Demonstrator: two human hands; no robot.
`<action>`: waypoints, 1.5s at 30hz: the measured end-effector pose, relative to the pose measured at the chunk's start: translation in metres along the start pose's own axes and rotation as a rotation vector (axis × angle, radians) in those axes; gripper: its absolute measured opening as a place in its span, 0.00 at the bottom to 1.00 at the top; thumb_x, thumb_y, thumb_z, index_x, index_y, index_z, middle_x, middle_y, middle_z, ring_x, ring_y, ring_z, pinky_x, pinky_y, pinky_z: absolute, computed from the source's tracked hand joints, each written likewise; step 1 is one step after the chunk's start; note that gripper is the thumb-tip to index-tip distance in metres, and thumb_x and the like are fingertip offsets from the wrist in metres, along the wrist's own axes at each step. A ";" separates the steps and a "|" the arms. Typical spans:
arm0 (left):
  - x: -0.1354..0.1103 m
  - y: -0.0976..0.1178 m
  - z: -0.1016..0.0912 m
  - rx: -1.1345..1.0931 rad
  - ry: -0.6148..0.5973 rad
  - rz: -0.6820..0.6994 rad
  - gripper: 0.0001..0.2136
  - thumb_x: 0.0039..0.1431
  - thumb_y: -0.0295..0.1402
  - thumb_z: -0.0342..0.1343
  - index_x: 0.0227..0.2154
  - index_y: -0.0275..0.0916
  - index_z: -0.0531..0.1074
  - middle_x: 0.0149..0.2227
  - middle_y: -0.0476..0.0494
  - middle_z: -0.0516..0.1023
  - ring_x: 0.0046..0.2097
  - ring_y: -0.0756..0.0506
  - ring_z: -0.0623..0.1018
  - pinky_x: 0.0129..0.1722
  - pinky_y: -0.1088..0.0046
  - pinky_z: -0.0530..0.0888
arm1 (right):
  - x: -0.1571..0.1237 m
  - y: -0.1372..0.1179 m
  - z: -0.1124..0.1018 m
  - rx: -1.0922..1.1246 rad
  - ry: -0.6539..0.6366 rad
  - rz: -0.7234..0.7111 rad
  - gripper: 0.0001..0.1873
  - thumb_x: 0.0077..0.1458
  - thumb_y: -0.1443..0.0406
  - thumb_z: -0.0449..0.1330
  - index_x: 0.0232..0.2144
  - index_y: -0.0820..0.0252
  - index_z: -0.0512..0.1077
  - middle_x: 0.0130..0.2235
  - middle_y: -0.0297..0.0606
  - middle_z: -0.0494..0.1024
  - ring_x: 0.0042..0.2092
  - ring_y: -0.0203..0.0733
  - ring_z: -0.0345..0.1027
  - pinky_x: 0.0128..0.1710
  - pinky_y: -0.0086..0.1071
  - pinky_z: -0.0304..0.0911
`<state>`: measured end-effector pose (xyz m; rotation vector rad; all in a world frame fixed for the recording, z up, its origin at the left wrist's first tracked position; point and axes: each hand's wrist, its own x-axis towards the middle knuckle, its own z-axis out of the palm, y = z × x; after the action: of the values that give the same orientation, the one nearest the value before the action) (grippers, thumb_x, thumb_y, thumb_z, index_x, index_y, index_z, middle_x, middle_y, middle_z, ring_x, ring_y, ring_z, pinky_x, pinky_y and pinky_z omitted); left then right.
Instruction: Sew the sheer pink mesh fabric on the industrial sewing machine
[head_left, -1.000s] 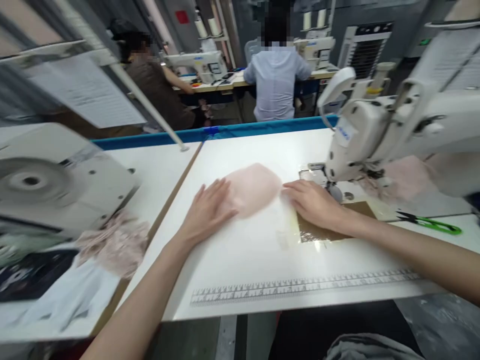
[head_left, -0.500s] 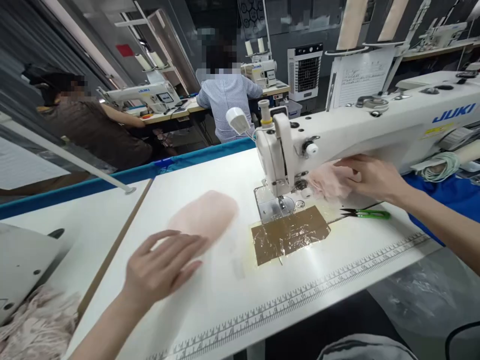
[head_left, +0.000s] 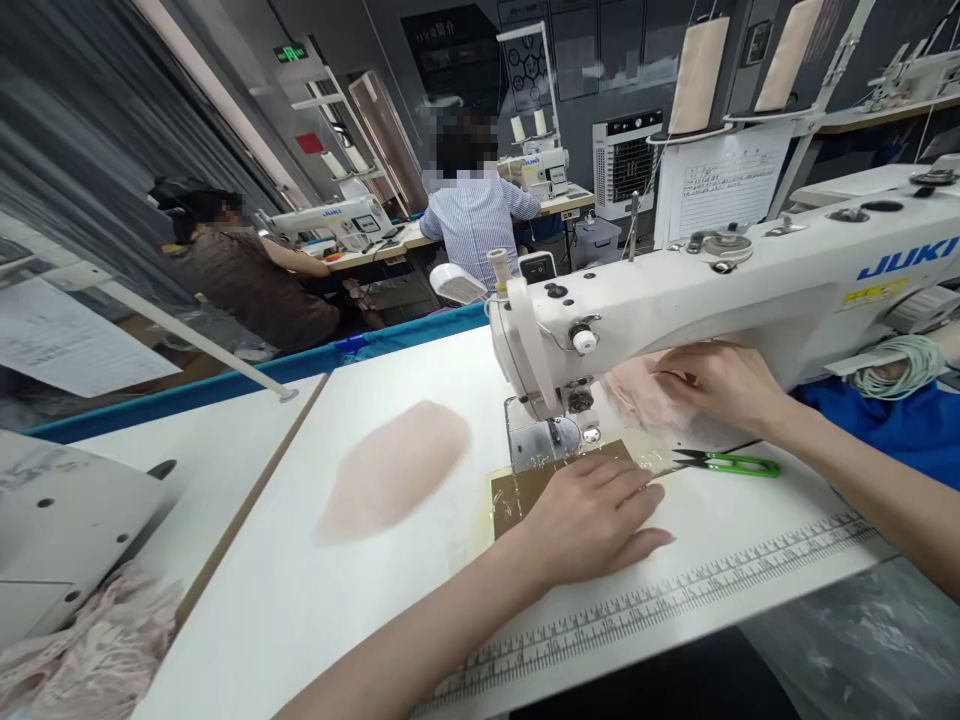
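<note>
My right hand reaches under the arm of the sewing machine, its fingers pinching a bunched pile of thin pink fabric. My left hand lies over the brown taped plate in front of the needle area, fingers stretched out and holding nothing visible. Flat on the white table to the left rests one sheer pink fabric piece, apart from both hands. Green-handled thread snips lie just right of my left hand, below my right wrist.
A printed ruler strip runs along the table's front edge. More pink fabric is heaped at the lower left, beside another machine. Blue cloth and coiled cord lie at the right. Two people sit at machines beyond.
My left hand has left the flat pink piece and moved right, over the brown plate. The piece stays on the table. My right hand remains at the pile; the view has shifted a little.
</note>
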<state>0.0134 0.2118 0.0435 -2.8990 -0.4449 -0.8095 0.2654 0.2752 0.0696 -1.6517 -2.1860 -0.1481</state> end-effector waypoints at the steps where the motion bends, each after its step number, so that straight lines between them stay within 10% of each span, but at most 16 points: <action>1: 0.008 -0.002 0.003 0.003 -0.003 -0.023 0.19 0.72 0.42 0.45 0.45 0.34 0.75 0.47 0.41 0.83 0.49 0.43 0.82 0.50 0.66 0.79 | 0.001 0.001 0.002 -0.002 0.011 0.018 0.15 0.61 0.59 0.52 0.34 0.53 0.79 0.37 0.40 0.83 0.36 0.49 0.74 0.27 0.34 0.53; 9: 0.070 -0.021 0.037 0.135 -0.088 -0.258 0.23 0.70 0.43 0.48 0.58 0.30 0.67 0.62 0.31 0.70 0.65 0.37 0.68 0.66 0.56 0.66 | 0.010 0.013 0.017 0.045 0.108 0.071 0.18 0.62 0.61 0.49 0.34 0.58 0.78 0.32 0.47 0.81 0.32 0.50 0.73 0.28 0.35 0.55; 16: 0.072 -0.033 0.064 0.197 -0.145 -0.318 0.26 0.69 0.45 0.49 0.59 0.28 0.67 0.61 0.32 0.72 0.64 0.36 0.70 0.67 0.53 0.62 | -0.021 0.010 -0.008 0.213 0.109 -0.019 0.19 0.63 0.58 0.49 0.35 0.55 0.80 0.37 0.46 0.81 0.36 0.50 0.73 0.31 0.36 0.61; 19: 0.069 -0.034 0.065 0.217 -0.169 -0.309 0.24 0.69 0.43 0.50 0.59 0.29 0.68 0.61 0.31 0.71 0.66 0.36 0.67 0.67 0.54 0.62 | -0.051 -0.002 -0.037 0.411 -0.143 -0.116 0.18 0.61 0.52 0.55 0.32 0.52 0.80 0.27 0.37 0.78 0.24 0.39 0.66 0.24 0.32 0.59; 22: 0.069 -0.031 0.059 0.199 -0.170 -0.309 0.21 0.69 0.40 0.50 0.58 0.31 0.69 0.63 0.32 0.69 0.67 0.37 0.65 0.68 0.53 0.60 | -0.079 -0.023 -0.064 0.823 -0.847 -0.087 0.15 0.59 0.53 0.60 0.30 0.54 0.79 0.19 0.31 0.70 0.20 0.33 0.56 0.19 0.28 0.49; 24: 0.067 -0.022 0.049 0.108 -0.131 -0.338 0.18 0.71 0.38 0.47 0.57 0.34 0.70 0.63 0.35 0.70 0.67 0.39 0.65 0.69 0.52 0.59 | -0.093 -0.039 -0.073 0.951 -0.986 -0.038 0.14 0.58 0.53 0.61 0.29 0.56 0.77 0.17 0.28 0.65 0.18 0.30 0.53 0.18 0.27 0.46; 29: 0.040 0.037 0.001 -0.749 0.080 -0.630 0.24 0.74 0.42 0.30 0.58 0.41 0.67 0.50 0.41 0.80 0.53 0.45 0.79 0.54 0.64 0.76 | -0.112 -0.069 -0.063 1.144 -0.597 0.148 0.20 0.56 0.47 0.61 0.27 0.56 0.71 0.14 0.26 0.64 0.15 0.30 0.51 0.17 0.27 0.47; 34: 0.003 0.091 -0.039 -1.025 0.009 -0.796 0.22 0.60 0.42 0.61 0.55 0.42 0.70 0.49 0.41 0.77 0.49 0.43 0.78 0.49 0.66 0.75 | -0.128 -0.087 -0.050 1.346 -0.555 0.247 0.21 0.54 0.45 0.62 0.29 0.57 0.70 0.13 0.26 0.66 0.14 0.30 0.52 0.15 0.26 0.44; 45: -0.031 0.063 -0.054 -1.505 -0.018 -1.144 0.15 0.57 0.45 0.65 0.29 0.37 0.73 0.32 0.46 0.78 0.36 0.50 0.77 0.43 0.72 0.72 | -0.119 -0.084 -0.027 1.412 -0.681 0.388 0.24 0.51 0.43 0.65 0.30 0.58 0.70 0.15 0.27 0.66 0.15 0.29 0.51 0.17 0.27 0.47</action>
<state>-0.0193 0.1348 0.0721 -3.5310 -2.5908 -1.8124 0.2195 0.1348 0.0630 -1.1659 -1.4234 1.7978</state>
